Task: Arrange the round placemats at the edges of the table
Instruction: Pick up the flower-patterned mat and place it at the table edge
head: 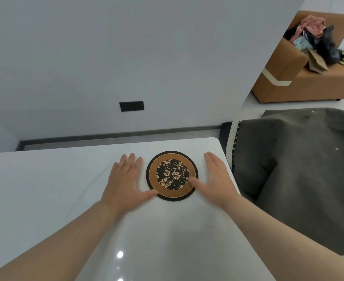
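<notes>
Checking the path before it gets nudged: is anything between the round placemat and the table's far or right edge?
Nothing visible. Only bare white table lies between the round placemat and both edges; the left hand and right hand flank it, thumbs touching it.

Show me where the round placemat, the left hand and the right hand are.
round placemat (172, 175), head view, on its floral centre.
left hand (126, 179), head view, back of the hand.
right hand (217, 177), head view, back of the hand.

No readable text or labels.
</notes>
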A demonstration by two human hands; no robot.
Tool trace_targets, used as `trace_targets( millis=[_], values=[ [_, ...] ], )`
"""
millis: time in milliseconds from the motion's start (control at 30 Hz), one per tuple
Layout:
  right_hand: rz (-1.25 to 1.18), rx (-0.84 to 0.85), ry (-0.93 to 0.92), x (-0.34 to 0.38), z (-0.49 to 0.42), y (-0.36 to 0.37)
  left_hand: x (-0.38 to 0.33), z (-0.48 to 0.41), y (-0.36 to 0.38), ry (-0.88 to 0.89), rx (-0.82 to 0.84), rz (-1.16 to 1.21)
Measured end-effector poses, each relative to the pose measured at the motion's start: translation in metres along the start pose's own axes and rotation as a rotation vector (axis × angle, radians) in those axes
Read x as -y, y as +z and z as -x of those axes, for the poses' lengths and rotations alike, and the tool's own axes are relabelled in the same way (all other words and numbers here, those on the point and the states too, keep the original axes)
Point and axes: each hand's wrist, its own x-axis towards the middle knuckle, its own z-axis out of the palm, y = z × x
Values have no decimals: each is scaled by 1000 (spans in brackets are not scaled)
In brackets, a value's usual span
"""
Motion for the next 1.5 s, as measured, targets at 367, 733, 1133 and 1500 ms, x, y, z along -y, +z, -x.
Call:
trace_targets(
  millis=[367,733,1133,1500],
  values=[
    [295,59,-203,-21,7,11,-16,-2,17,42,-13,-90],
    [320,120,-211,-19,2,9,-16,0,12,39,-44,-14],
    [369,163,-204,-23,2,8,-22,-1,8,27,44,-54],
    [383,167,-204,-23,-2,8,-17,-1,6,77,81,-21]
  ],
)
